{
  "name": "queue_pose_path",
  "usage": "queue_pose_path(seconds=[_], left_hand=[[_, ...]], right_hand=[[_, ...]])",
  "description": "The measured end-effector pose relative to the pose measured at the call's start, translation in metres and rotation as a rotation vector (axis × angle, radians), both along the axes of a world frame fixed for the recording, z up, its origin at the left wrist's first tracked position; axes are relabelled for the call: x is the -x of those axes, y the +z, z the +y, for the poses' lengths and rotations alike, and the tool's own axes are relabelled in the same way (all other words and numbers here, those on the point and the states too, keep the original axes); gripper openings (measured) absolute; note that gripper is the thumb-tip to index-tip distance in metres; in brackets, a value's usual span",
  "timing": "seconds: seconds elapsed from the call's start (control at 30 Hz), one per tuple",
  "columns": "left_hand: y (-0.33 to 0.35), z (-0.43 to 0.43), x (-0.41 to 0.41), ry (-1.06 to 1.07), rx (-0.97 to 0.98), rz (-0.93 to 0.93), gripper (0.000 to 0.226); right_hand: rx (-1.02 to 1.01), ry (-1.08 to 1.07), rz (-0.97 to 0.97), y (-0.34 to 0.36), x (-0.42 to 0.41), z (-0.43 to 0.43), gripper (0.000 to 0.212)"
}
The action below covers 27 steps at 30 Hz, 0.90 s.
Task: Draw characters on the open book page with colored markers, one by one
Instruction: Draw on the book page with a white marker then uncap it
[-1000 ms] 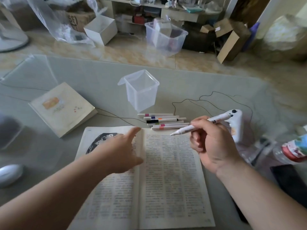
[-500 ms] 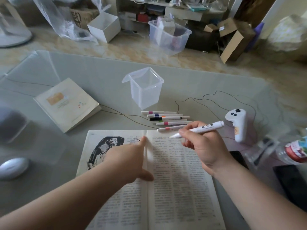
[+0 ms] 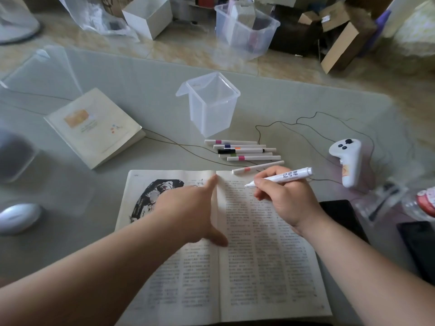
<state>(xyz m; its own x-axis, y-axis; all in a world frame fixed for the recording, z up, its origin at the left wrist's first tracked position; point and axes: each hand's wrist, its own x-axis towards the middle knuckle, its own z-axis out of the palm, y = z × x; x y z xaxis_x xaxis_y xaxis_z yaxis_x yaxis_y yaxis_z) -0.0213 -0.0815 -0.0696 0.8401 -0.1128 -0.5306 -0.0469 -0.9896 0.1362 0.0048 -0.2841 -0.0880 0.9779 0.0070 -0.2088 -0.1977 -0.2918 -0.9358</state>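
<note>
An open book [image 3: 263, 260] with printed text lies in front of me, a dark drawing on its left page. My left hand [image 3: 188, 208] presses flat on the left page by the spine, forefinger stretched toward the top. My right hand [image 3: 287, 198] grips a white marker [image 3: 282, 177] over the top of the right page, its tip pointing left and close to the paper. Several colored markers [image 3: 244, 151] lie in a row just beyond the book.
A clear plastic cup [image 3: 211, 107] stands behind the markers. A closed book [image 3: 94, 128] lies at the left, a white controller [image 3: 348, 161] at the right with thin cables. A dark phone [image 3: 339, 215], a bottle [image 3: 423, 203] and a silver mouse [image 3: 16, 217] sit at the edges.
My right hand has come down and left with the marker, from beside the book to over the top of the right page. My left hand stays pressed on the left page.
</note>
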Motion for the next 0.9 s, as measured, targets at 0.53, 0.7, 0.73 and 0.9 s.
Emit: queue_pose_path(seconds=[0.53,0.7,0.73,0.9], left_hand=[[0.002,-0.012,0.004,-0.045,-0.079,0.036,0.142],[-0.003,-0.015,0.004,-0.035,-0.057,0.039,0.142],[-0.003,-0.015,0.004,-0.031,-0.054,0.037,0.142],[-0.002,-0.015,0.005,-0.039,-0.052,0.027,0.142]], right_hand=[[-0.563,0.017,0.075,-0.005,-0.007,-0.009,0.041],[-0.629,0.085,0.063,0.003,-0.003,-0.006,0.052],[-0.66,0.06,0.063,0.005,-0.003,-0.004,0.05],[-0.568,0.065,0.074,0.003,-0.006,-0.003,0.05]])
